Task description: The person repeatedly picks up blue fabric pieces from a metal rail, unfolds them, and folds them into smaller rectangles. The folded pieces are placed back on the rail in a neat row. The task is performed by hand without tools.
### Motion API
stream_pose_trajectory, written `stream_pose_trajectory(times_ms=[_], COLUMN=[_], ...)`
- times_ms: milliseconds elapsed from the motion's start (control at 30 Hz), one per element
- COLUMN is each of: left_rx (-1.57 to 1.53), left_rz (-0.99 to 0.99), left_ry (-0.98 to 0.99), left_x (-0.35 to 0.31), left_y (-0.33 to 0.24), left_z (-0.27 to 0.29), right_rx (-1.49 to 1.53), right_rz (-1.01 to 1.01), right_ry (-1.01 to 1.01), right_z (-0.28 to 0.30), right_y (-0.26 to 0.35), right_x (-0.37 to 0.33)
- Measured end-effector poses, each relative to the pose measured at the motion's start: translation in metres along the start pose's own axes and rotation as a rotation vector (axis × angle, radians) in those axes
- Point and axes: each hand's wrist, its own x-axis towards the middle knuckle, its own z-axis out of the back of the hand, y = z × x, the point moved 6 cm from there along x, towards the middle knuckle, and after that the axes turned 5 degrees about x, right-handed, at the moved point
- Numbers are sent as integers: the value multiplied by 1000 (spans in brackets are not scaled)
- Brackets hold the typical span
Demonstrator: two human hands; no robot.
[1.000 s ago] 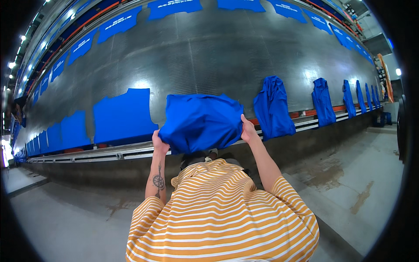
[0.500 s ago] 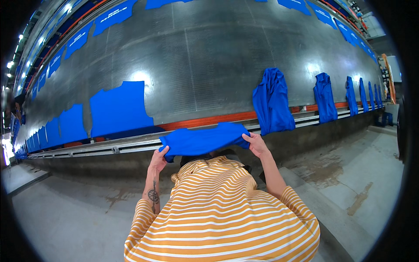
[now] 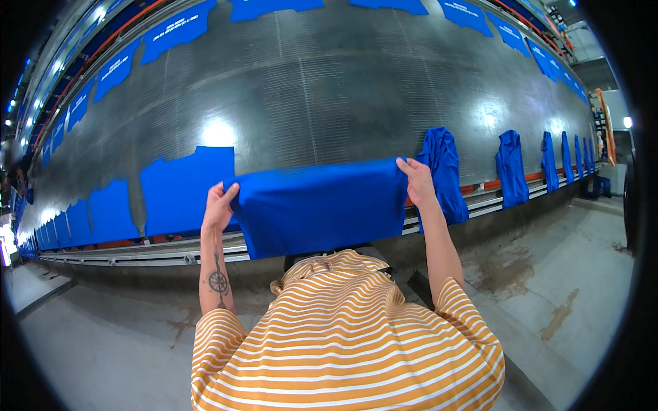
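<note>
A blue fabric panel [image 3: 322,205], cut like a shirt piece, is stretched between my two hands above the near edge of a long dark table [image 3: 329,103]. My left hand [image 3: 221,205] pinches its upper left corner between thumb and fingers. At the upper right corner, my right hand [image 3: 416,179] grips the cloth in the same way. The panel hangs down toward my body, its top edge nearly straight. Just left of it, another blue panel [image 3: 185,192] lies flat on the table. Bunched blue cloth [image 3: 442,171] drapes over the edge beside my right hand.
More blue panels [image 3: 110,209] lie in a row along the near left edge. Printed blue panels [image 3: 175,31] line the far side. Folded blue pieces [image 3: 512,168] hang over the metal rail to the right. Concrete floor [image 3: 548,267] runs below the table.
Both hands have moved forward and up over the table edge, spreading slightly apart. The blue panel, bunched lower before, now hangs open and taut between them.
</note>
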Motion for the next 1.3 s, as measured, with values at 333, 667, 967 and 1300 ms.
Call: stream_pose_trajectory(times_ms=[333, 667, 967, 1300], left_rx=[-49, 14, 284, 245], left_rz=[-52, -24, -96, -96], left_ry=[-115, -232, -391, -321], left_x=[102, 132, 100, 80], left_y=[1, 84, 59, 55], left_z=[15, 34, 27, 25], right_rx=[-44, -340, -440, -452], right_rz=[172, 112, 244, 252], right_ry=[-35, -40, -16, 34], right_z=[-17, 20, -5, 9], right_y=[5, -67, -29, -28], right_x=[102, 144, 115, 107])
